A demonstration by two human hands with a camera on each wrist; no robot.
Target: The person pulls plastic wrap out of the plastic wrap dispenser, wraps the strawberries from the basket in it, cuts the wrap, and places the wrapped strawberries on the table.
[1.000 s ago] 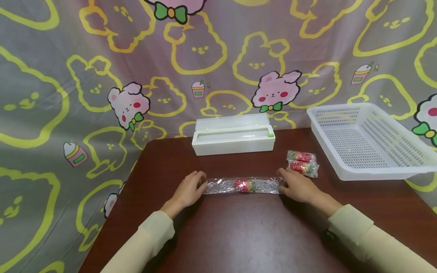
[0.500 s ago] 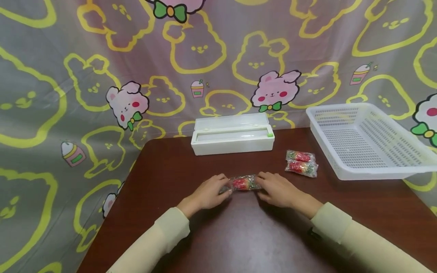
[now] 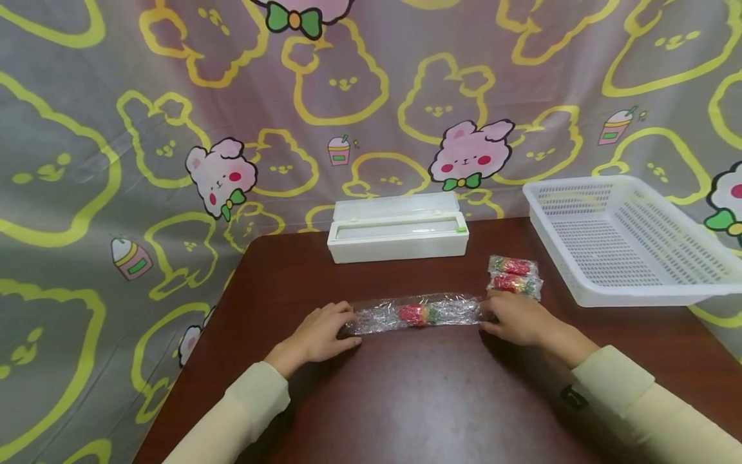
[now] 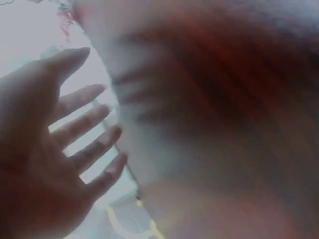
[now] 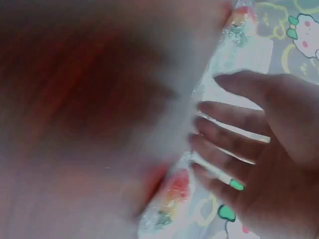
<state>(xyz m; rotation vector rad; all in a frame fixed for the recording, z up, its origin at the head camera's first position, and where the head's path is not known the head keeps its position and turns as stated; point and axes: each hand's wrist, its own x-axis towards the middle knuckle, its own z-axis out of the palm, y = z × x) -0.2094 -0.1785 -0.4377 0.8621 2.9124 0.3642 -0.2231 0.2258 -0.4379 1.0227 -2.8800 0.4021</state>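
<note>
A small red item (image 3: 413, 314) with a yellow and green end lies on a strip of clear plastic wrap (image 3: 382, 317) on the table; I cannot tell its kind. At the strip's left end is my left hand (image 3: 319, 332), its fingertips touching the film. My right hand (image 3: 516, 317) touches the right end. In the left wrist view, the left fingers (image 4: 82, 127) are extended and spread, with the thumb apart. The right fingers (image 5: 232, 144) look much the same in the right wrist view. Neither hand is curled round anything.
A white cling wrap dispenser (image 3: 400, 246) stands at the back with its lid raised and a green slider. Two film-wrapped red items (image 3: 514, 276) lie just beyond my right hand. A white slotted basket (image 3: 614, 293) is at the right. Behind hangs a patterned curtain (image 3: 371, 84).
Half a second ago both hands were close in beside the red item; now they are apart again at the strip's ends. The film looks spread a little wider than one second ago.
</note>
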